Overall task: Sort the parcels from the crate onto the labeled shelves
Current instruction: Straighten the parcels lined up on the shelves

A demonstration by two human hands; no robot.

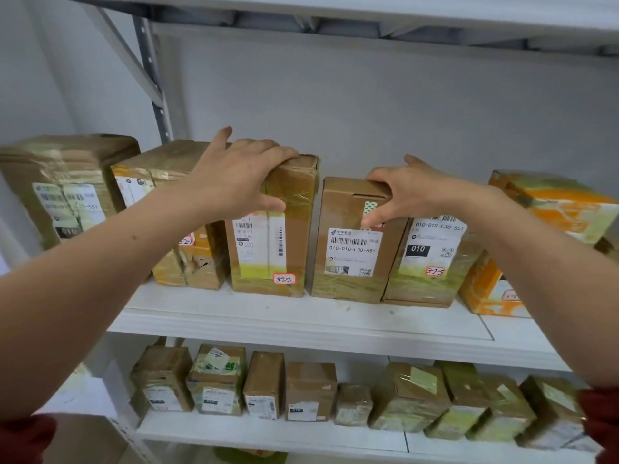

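Several brown cardboard parcels stand upright in a row on the white middle shelf (301,316). My left hand (234,175) grips the top front corner of the tall taped parcel (288,236) tagged 3-2-3, fingers curled over its top edge and thumb on its front face. My right hand (412,192) grips the top of the shorter brown parcel (348,256) just to its right, fingers over the top, thumb pressed on the front above the white label. A narrow gap separates the two parcels. No crate is in view.
Further parcels flank them: two taped boxes (67,195) at left, a labelled one (432,256) tagged 3-2-5 and orange-wrapped ones (549,209) at right. The lower shelf (268,433) holds several small parcels. A grey upright post (155,85) and the upper shelf (368,15) bound the space.
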